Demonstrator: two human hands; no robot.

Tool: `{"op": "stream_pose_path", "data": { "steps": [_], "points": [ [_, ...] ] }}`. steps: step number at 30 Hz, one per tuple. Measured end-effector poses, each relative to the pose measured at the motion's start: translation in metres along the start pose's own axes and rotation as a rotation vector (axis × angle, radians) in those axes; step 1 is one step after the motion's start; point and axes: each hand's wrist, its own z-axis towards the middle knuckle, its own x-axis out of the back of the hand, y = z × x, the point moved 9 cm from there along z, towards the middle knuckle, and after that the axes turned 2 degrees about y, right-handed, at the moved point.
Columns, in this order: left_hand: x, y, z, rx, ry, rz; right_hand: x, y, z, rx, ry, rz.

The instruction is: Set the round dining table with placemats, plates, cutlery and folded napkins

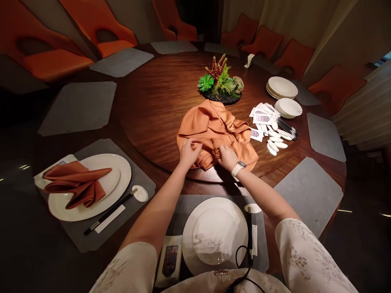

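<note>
Past the white plate [187, 236], the fingers of my left hand [190, 154] curl on the orange cloth [198, 118], grip unclear to me; my right hand [227, 158] pinches a fold. The cloth spreads beneath and beyond both, before the plant arrangement [221, 83].

Pale short sleeves [305, 252], floral print; white-strapped watch [239, 167], dark face; slim black cable [241, 280]

My fingers [224, 151] press into smooth, satiny orange cloth [197, 122] — softly shiny along its folds. Beneath it, the turntable [152, 97] looks like polished wood, its grain showing. The placemat [310, 191] looks matt, the plate [220, 236] glossy ceramic — and the packets [263, 117] like printed paper.
</note>
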Motion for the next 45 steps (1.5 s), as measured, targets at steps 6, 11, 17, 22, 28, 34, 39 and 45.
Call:
{"op": "stream_pose_path", "data": {
  "steps": [6, 11, 17, 22, 28, 34, 39, 45],
  "points": [
    [-0.001, -0.002, -0.089, 0.292, -0.296, -0.613, 0.030, -0.008, -0.095, -0.220, 0.029, 0.914],
    [-0.027, 0.025, -0.198, 0.529, -0.609, -0.899, 0.002, -0.050, -0.220, -0.465, -0.245, 1.421],
    [-0.040, 0.019, -0.298, 0.667, -0.608, -0.793, -0.022, -0.071, -0.324, -0.614, -0.255, 1.489],
    [-0.047, 0.008, -0.349, 0.734, -0.547, -0.732, -0.056, -0.066, -0.377, -0.728, -0.288, 1.511],
    [-0.021, -0.018, -0.376, 0.696, -0.201, -0.345, -0.082, -0.042, -0.391, -0.818, -0.215, 1.471],
    [-0.024, -0.008, -0.405, 0.642, -0.349, -0.402, -0.105, -0.040, -0.379, -0.830, -0.200, 1.401],
    [-0.025, -0.010, -0.409, 0.689, -0.412, -0.436, -0.116, -0.036, -0.373, -0.848, -0.184, 1.394],
    [-0.010, -0.011, -0.403, 0.720, -0.415, -0.470, -0.118, -0.023, -0.374, -0.867, -0.191, 1.451]
  ]
}}
